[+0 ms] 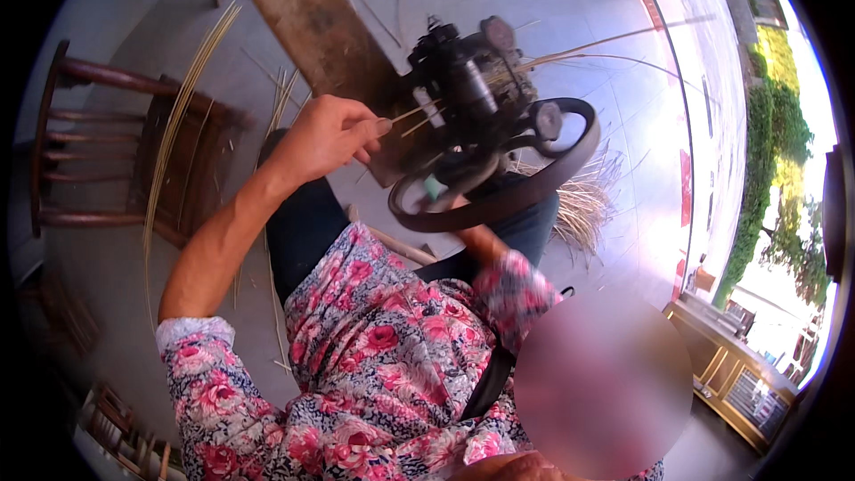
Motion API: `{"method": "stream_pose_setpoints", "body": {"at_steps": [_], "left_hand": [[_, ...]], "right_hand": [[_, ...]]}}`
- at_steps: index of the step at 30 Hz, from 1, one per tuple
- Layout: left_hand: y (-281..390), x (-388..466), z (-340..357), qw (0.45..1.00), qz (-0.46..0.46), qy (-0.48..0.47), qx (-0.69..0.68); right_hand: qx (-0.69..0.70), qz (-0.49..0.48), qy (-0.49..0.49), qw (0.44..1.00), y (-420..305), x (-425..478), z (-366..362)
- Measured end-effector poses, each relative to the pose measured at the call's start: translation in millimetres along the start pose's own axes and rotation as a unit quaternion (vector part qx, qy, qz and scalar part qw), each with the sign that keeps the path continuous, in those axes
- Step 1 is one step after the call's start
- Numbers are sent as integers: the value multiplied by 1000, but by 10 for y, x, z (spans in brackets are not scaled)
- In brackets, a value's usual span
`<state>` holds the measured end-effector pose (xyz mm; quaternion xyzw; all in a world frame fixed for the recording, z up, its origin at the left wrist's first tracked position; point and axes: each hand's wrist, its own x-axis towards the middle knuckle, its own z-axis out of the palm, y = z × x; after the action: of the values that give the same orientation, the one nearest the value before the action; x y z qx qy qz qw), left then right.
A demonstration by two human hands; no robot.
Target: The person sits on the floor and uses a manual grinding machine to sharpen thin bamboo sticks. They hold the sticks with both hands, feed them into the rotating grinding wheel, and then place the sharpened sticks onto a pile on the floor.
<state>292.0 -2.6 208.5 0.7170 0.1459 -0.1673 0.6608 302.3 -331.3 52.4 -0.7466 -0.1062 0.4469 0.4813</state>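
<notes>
My left hand (344,137) pinches the end of a thin cane or bamboo strip (414,111) between thumb and finger. This strip comes out of a black metal hand-cranked machine (461,80) with rollers, and a second short strip end (417,125) pokes out just below it. On the machine's near side is a large metal handwheel (487,214). My right hand (457,204) is mostly hidden behind the wheel's rim and blurred, by a small teal piece (433,187); its grip cannot be made out. Long strips (568,53) trail from the machine's far side.
The machine sits on the end of a long wooden bench (320,13). To the left, a bundle of long strips (177,113) lies across a wooden chair (93,147). A heap of thin strips (581,207) lies on the floor beyond my right knee. Loose strips (284,97) lie near my left leg.
</notes>
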Motion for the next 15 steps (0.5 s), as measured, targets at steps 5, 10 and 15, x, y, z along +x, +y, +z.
{"method": "stream_pose_setpoints", "body": {"at_steps": [5, 10, 15], "left_hand": [[851, 398, -563, 870, 331, 194, 310], [1746, 1598, 162, 883, 65, -182, 427], [1377, 2357, 931, 783, -130, -359, 491]], "right_hand": [[-106, -65, 75, 989, -1925, -1263, -195], [-313, -119, 222, 916, -1969, -946, -975], [-411, 92, 227, 878, -427, 139, -1148]]}}
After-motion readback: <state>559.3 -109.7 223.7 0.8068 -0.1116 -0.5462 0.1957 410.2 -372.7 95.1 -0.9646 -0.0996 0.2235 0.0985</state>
